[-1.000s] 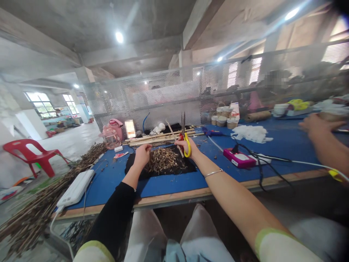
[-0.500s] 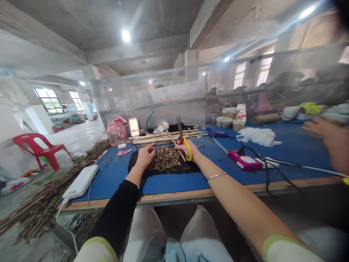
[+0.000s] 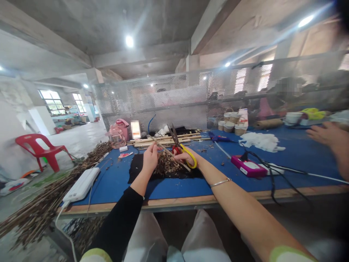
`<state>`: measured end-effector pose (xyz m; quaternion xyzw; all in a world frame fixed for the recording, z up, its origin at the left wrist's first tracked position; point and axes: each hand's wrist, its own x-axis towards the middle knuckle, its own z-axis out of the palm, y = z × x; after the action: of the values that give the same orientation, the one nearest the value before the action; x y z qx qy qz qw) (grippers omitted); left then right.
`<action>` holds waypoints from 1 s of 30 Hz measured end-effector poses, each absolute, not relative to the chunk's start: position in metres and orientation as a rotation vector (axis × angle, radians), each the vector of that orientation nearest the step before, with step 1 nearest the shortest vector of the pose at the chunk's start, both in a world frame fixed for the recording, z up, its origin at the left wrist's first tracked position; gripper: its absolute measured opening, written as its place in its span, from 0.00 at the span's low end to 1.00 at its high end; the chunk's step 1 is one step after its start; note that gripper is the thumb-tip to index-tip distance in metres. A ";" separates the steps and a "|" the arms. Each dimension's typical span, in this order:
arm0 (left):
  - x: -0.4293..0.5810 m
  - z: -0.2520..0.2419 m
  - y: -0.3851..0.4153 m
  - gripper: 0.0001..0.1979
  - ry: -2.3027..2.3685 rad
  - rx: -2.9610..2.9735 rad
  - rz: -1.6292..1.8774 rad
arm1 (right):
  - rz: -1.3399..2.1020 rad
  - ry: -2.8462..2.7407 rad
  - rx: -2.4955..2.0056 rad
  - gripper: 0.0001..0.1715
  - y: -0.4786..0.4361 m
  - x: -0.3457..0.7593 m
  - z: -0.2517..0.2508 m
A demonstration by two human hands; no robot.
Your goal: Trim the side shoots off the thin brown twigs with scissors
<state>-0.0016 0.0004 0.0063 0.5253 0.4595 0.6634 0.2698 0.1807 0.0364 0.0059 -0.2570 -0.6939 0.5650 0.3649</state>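
The right hand (image 3: 187,157) grasps scissors (image 3: 177,141) and a thin stick (image 3: 167,149), its fingers partly hidden by the yellow handle (image 3: 195,160); whether the left hand (image 3: 150,158) pinches the stick cannot be told. Dark-bladed scissors tilt upward; the stick slants over brown clippings (image 3: 169,166) on black cloth (image 3: 136,165).

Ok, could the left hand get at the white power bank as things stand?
Probably yes: the white power bank lies uncovered on the blue table, left of the left hand, and nothing tall seems to stand between them. The white cable at its near end might tug if lifted.
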 end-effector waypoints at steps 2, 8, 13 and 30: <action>0.012 0.008 -0.001 0.16 1.118 1.329 1.668 | 1.447 -1.813 -0.663 0.15 0.033 0.180 0.007; 0.023 0.009 -0.006 0.13 0.922 1.096 1.564 | 1.377 -1.916 -0.730 0.19 0.027 0.176 0.012; 0.017 0.006 -0.016 0.14 0.739 1.041 1.332 | 0.953 -1.948 -0.881 0.23 0.042 0.179 0.007; 0.016 -0.002 -0.019 0.17 0.832 1.098 1.298 | 0.462 -2.173 -1.275 0.29 0.043 0.175 -0.004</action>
<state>0.0160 -0.0187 -0.0016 0.4708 0.3564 0.5565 0.5845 0.1749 0.0428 -0.0038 -0.4769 -0.8129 0.1728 0.2861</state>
